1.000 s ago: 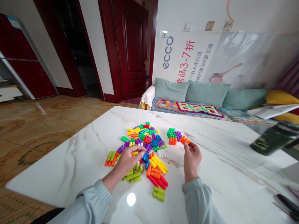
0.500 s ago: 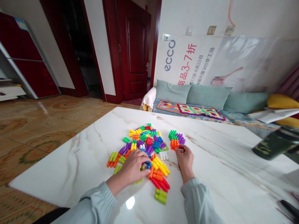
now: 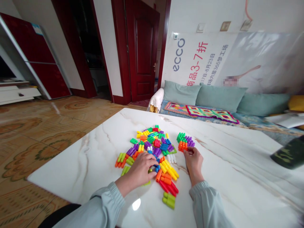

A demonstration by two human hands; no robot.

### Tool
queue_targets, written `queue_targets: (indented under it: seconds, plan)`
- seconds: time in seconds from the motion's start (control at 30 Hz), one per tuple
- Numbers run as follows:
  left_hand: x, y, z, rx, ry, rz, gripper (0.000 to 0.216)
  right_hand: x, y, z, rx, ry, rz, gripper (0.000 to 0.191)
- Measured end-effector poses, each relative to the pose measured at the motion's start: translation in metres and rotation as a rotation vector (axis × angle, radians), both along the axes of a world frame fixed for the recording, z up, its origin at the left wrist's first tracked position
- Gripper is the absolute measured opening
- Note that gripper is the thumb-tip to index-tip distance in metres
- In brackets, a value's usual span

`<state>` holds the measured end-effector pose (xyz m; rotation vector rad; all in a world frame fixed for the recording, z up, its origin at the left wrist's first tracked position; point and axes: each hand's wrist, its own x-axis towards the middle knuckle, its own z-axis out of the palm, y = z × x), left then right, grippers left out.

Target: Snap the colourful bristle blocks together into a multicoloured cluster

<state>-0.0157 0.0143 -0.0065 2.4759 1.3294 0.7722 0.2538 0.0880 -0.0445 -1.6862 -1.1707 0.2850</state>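
Head view: my left hand (image 3: 140, 169) is spread; right hand (image 3: 194, 162) touches orange blocks (image 3: 182, 145), pinch unclear; likely light, stiff, best side-gripped.

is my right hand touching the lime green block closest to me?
Apart: the head view shows white tabletop between the right hand and that lime green block.

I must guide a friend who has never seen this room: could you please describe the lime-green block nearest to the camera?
On the white, veined table, find the large heap of coloured blocks and follow it toward the camera. Past the red blocks lies the lime-green block; no other block sits lower in the picture.
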Motion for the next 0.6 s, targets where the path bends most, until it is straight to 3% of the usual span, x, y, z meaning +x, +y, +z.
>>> queue_targets:
  seconds: [0.37, 0.6]
  plan:
    - [-0.001, 0.001, -0.002, 0.007, -0.008, -0.016, 0.024, -0.005, -0.017, 0.002, 0.079, 0.063, 0.022, 0.044]
    - [0.002, -0.009, 0.016, 0.013, -0.022, -0.027, 0.034, -0.023, -0.028, 0.021, 0.04, 0.288, 0.389, 0.046]
